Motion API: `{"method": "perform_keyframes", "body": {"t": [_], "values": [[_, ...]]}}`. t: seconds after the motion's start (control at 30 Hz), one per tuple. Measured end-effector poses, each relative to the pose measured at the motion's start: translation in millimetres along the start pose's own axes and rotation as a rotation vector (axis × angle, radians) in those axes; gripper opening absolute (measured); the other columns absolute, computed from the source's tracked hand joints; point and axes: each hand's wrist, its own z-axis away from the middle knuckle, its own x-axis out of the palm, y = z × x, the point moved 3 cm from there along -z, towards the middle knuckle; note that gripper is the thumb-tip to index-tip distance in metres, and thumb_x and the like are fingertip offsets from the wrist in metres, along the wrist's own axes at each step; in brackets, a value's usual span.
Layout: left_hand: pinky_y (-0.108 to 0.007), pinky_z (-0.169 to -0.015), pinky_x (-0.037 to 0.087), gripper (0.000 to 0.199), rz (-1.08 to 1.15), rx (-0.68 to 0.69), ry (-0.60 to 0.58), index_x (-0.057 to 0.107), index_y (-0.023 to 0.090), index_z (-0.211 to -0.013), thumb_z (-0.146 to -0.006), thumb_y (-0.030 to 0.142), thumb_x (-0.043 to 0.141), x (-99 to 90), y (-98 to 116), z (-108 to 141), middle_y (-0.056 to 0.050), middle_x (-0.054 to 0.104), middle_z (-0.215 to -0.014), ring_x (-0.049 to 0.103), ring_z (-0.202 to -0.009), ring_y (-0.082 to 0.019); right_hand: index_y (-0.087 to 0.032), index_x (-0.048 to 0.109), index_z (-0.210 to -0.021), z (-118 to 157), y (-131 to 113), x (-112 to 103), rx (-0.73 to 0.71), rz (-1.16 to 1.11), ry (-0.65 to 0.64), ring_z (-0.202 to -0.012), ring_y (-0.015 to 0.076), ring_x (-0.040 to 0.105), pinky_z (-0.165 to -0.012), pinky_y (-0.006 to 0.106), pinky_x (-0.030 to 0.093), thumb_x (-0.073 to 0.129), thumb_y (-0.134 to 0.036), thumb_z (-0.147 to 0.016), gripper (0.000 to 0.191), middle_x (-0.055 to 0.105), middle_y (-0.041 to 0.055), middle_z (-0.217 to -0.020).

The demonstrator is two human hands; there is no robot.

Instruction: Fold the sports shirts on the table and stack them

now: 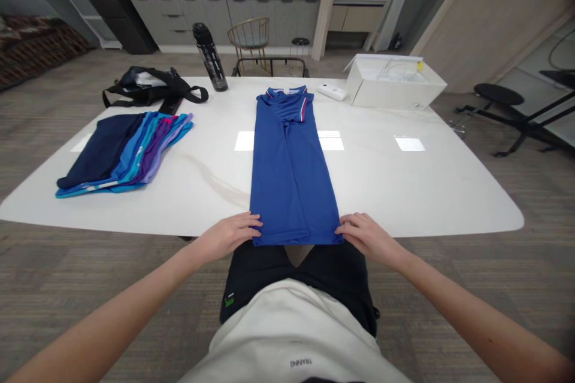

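A blue polo shirt point(290, 173) lies lengthwise on the white table point(431, 191), its sides folded inward into a long strip. Its collar points to the far edge, and a sleeve with red and white trim lies on top. At the near left corner of the hem, my left hand point(233, 232) touches the cloth with its fingertips. My right hand point(365, 236) is at the near right corner, thumb and fingers at the fabric's edge. Whether either hand pinches the cloth is hard to make out.
Folded clothes point(121, 152) are stacked at the left, with a black bag point(155, 87) behind them. A dark bottle point(210, 58) stands near the far edge. Farther right are a small white device point(332, 92) and a white open box point(395, 85).
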Motion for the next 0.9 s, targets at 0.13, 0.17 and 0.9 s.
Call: {"method": "perform_keyframes", "body": {"t": [0.13,0.17,0.9], "values": [[-0.039,-0.117,0.044,0.03,-0.01,-0.021,0.006,0.071,0.024,-0.118,-0.103,0.021,0.045,0.1,6,3,-0.006,0.066,-0.137,0.053,-0.137,-0.018,-0.027,0.072,-0.114,2,-3,2,-0.029,0.021,0.012,-0.1,0.0213,0.062,-0.089,0.039,0.048,0.043,-0.026,-0.104,0.03,0.066,0.0088,-0.115],[-0.039,-0.116,0.045,0.03,-0.014,-0.023,0.005,0.071,0.024,-0.118,-0.104,0.022,0.045,0.0,7,3,-0.006,0.065,-0.137,0.053,-0.137,-0.018,-0.027,0.072,-0.115,2,-3,2,-0.037,0.025,0.011,-0.101,0.0215,0.062,-0.089,0.039,0.048,0.043,-0.026,-0.105,0.031,0.066,0.0089,-0.115],[-0.037,-0.108,0.05,0.032,-0.013,-0.096,0.049,0.074,0.025,-0.113,-0.103,0.029,0.045,3.9,9,-2,-0.006,0.069,-0.129,0.063,-0.123,-0.019,-0.026,0.075,-0.109,0,3,9,-0.009,-0.096,0.082,-0.099,0.0212,0.063,-0.09,0.038,0.051,0.053,-0.028,-0.099,0.024,0.064,0.008,-0.107]]}}
